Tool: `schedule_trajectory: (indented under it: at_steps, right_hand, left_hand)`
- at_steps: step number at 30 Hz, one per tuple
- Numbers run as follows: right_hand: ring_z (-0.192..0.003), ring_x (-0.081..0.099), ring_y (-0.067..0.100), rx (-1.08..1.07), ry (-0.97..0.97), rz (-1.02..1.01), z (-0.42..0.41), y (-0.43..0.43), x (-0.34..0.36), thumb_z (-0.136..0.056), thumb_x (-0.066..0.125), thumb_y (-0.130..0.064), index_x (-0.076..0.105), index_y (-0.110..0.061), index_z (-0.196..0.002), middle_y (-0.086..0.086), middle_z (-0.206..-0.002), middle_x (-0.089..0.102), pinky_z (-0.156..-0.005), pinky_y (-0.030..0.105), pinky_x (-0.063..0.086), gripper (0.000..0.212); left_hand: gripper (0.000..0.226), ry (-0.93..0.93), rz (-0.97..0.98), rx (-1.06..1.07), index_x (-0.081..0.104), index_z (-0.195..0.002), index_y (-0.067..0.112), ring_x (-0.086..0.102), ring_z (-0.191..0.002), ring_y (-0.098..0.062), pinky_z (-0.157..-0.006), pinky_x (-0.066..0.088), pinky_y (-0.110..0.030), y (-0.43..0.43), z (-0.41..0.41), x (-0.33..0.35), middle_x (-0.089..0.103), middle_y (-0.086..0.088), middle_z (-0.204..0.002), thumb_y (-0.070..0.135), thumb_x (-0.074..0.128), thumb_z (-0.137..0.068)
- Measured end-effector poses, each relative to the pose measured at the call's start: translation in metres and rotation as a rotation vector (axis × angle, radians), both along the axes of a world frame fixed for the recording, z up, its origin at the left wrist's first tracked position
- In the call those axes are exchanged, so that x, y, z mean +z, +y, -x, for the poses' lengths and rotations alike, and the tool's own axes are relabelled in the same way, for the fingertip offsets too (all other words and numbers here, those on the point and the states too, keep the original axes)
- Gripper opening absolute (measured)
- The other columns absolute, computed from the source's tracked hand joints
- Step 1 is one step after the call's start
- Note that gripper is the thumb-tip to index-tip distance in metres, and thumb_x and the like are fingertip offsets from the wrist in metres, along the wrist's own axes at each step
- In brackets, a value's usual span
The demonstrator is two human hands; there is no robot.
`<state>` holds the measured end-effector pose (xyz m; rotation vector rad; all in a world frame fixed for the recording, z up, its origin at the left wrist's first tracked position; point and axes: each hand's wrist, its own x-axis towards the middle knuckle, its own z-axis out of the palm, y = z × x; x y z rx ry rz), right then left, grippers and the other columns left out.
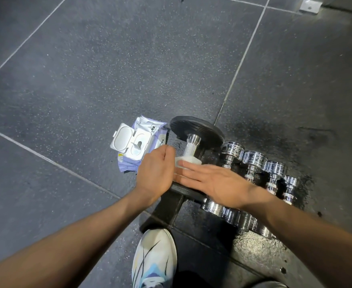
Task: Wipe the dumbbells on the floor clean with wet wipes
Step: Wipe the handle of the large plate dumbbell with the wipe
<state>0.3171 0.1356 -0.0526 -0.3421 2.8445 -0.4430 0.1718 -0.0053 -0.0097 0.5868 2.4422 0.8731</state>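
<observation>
Your landmark is the big black-plate dumbbell with the knurled chrome handle (192, 142), lying on the dark speckled rubber floor (77, 69). Your right hand (216, 181) is flat, fingers spread, pressing a white wet wipe (186, 161) onto its near plate where the handle meets it. A flat palm puts more wipe on the surface, probably why you hold it so. Your left hand (156, 173) is curled loosely at the near plate's left edge, apparently steadying the dumbbell so it doesn't roll; can't tell if it actually grips anything.

The purple-and-white wet wipe pack (142, 142) sits just left of the dumbbell, white flip lid open, within reach for a fresh sheet. Printing on the pack is too small to read; no brand legible.

Just right of the dumbbell, a row of small chrome dumbbells (254, 163) lies side by side, heads patterned, no numbers readable. Floor around them looks dark and wet. Your white patterned sneaker (154, 258) is planted near the dumbbell's close end.

Judging by this, the big one is mid-wipe; can't tell how many small ones are done.
</observation>
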Motion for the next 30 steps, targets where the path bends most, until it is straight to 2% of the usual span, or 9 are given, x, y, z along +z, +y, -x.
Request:
schedule_trajectory:
  at_steps: [5, 10, 13, 15, 19, 21, 24, 27, 30]
  right_hand:
    - [-0.156, -0.011, 0.016, -0.294, 0.066, -0.101, 0.011, 0.021, -0.003, -0.086, 0.053, 0.010, 0.001, -0.030, -0.163, -0.008, -0.170, -0.008, -0.123, 0.043, 0.025, 0.102]
    - [-0.157, -0.003, 0.013, 0.025, 0.042, 0.029, 0.005, -0.001, -0.001, -0.096, 0.042, -0.005, 0.012, -0.033, -0.163, -0.011, -0.171, 0.007, -0.122, 0.039, 0.026, 0.079]
    - [-0.157, -0.003, 0.013, -0.127, 0.074, -0.085, 0.016, 0.014, -0.001, -0.090, 0.052, 0.003, 0.011, -0.030, -0.163, -0.008, -0.171, 0.008, -0.119, 0.042, 0.029, 0.089]
    - [-0.157, -0.002, 0.018, -0.251, 0.096, -0.139, 0.025, 0.018, 0.003, -0.091, 0.051, 0.002, 0.015, -0.021, -0.163, -0.002, -0.171, 0.009, -0.113, 0.043, 0.035, 0.083]
    - [-0.151, 0.030, 0.023, -0.005, 0.154, -0.119, 0.028, -0.006, -0.002, -0.095, 0.052, -0.011, 0.043, -0.019, -0.149, 0.002, -0.155, 0.046, -0.108, 0.046, 0.038, 0.055]
    - [-0.145, 0.039, 0.017, 0.078, 0.171, -0.081, 0.028, -0.008, -0.003, -0.102, 0.036, -0.018, 0.049, -0.023, -0.145, -0.002, -0.146, 0.053, -0.110, 0.044, 0.033, 0.045]
    - [-0.143, 0.040, 0.018, 0.119, 0.179, -0.224, 0.039, -0.002, -0.007, -0.100, 0.044, -0.019, 0.050, -0.025, -0.144, -0.002, -0.145, 0.054, -0.121, 0.043, 0.016, 0.044]
    - [-0.142, 0.036, 0.026, 0.029, 0.082, -0.438, 0.056, 0.002, -0.001, -0.100, 0.051, -0.024, 0.047, -0.019, -0.147, 0.002, -0.142, 0.053, -0.124, 0.049, 0.012, 0.047]
    - [-0.151, 0.021, 0.032, -0.074, 0.049, -0.599, 0.063, -0.002, 0.006, -0.106, 0.034, -0.025, 0.032, -0.009, -0.153, 0.010, -0.155, 0.039, -0.126, 0.046, 0.006, 0.049]
  left_hand:
    - [0.041, -0.003, -0.003, -0.013, 0.040, -0.063, 0.022, 0.044, -0.065, -0.021, -0.067, 0.044, -0.045, 0.001, 0.000, -0.001, 0.049, 0.003, -0.064, 0.032, 0.036, -0.103]
    - [0.041, 0.002, -0.004, -0.002, 0.042, -0.063, 0.022, 0.046, -0.067, -0.022, -0.070, 0.045, -0.044, 0.000, 0.000, 0.000, 0.051, 0.002, -0.066, 0.032, 0.036, -0.102]
    - [0.040, -0.006, -0.004, -0.005, 0.042, -0.064, 0.022, 0.046, -0.066, -0.022, -0.069, 0.045, -0.045, 0.001, -0.001, -0.002, 0.050, 0.002, -0.066, 0.033, 0.036, -0.102]
    - [0.040, -0.005, 0.000, -0.008, 0.041, -0.063, 0.022, 0.045, -0.065, -0.022, -0.068, 0.045, -0.045, 0.001, -0.001, -0.001, 0.049, 0.003, -0.065, 0.034, 0.036, -0.102]
    - [0.041, 0.002, 0.005, -0.010, 0.041, -0.062, 0.022, 0.045, -0.067, -0.022, -0.067, 0.043, -0.043, 0.002, -0.002, -0.001, 0.050, 0.002, -0.066, 0.032, 0.037, -0.102]
    - [0.040, 0.010, 0.009, -0.015, 0.042, -0.063, 0.022, 0.046, -0.068, -0.023, -0.070, 0.045, -0.045, 0.002, -0.003, 0.000, 0.051, 0.001, -0.067, 0.032, 0.037, -0.102]
    - [0.040, 0.013, 0.008, -0.037, 0.042, -0.064, 0.025, 0.045, -0.066, -0.020, -0.069, 0.044, -0.045, 0.002, -0.004, 0.000, 0.050, 0.003, -0.065, 0.031, 0.036, -0.103]
    - [0.042, 0.019, -0.002, -0.053, 0.041, -0.063, 0.026, 0.044, -0.065, -0.021, -0.070, 0.046, -0.047, 0.003, -0.006, 0.003, 0.047, 0.005, -0.063, 0.030, 0.036, -0.104]
    - [0.042, 0.022, 0.002, -0.049, 0.041, -0.064, 0.025, 0.044, -0.065, -0.021, -0.070, 0.047, -0.048, 0.003, -0.007, 0.002, 0.047, 0.004, -0.062, 0.031, 0.036, -0.105]
